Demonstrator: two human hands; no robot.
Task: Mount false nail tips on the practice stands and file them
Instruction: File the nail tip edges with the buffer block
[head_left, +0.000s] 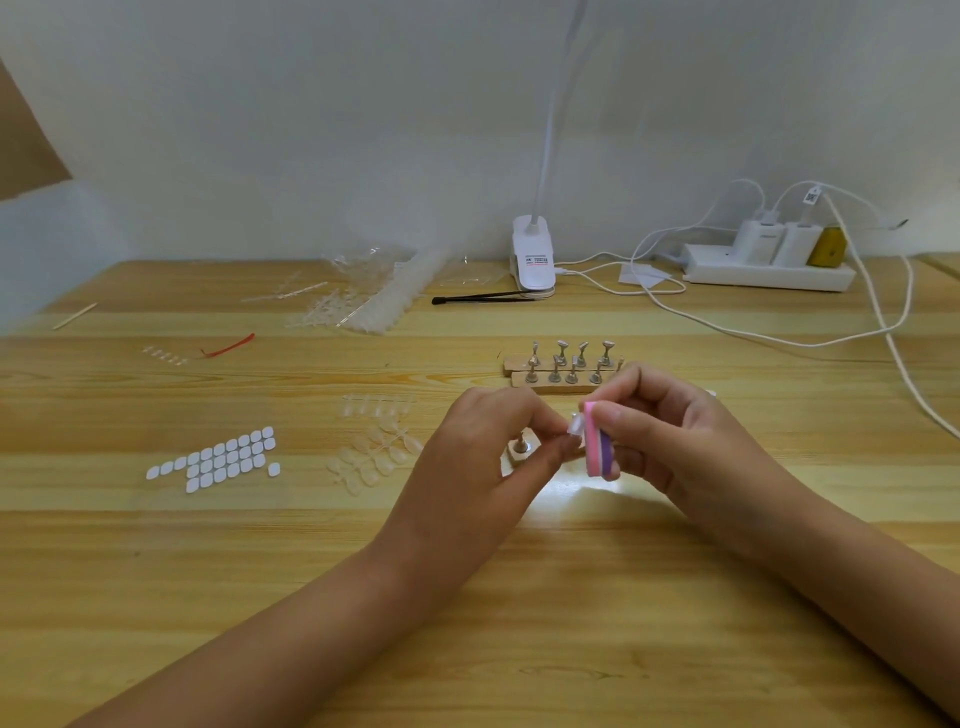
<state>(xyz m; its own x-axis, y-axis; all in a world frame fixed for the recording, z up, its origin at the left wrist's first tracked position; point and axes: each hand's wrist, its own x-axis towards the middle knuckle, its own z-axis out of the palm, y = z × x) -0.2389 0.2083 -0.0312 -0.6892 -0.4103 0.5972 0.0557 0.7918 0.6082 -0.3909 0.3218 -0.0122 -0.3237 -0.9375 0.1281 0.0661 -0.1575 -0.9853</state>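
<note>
File block (597, 444) set against a clear nail tip (575, 427), both held just above the desk (467, 597).
My left hand (483, 441) pinches the nail tip at its fingertips. My right hand (670, 436) has its fingers curled round the pink-and-purple file block, whose edge touches the tip. A single stand (519, 448) sits on the desk under my left fingers. Behind my hands is a double row of metal stands (566, 364) on wooden bases. To the left lie loose clear tips (371, 457) and white adhesive pads (218, 460).
</note>
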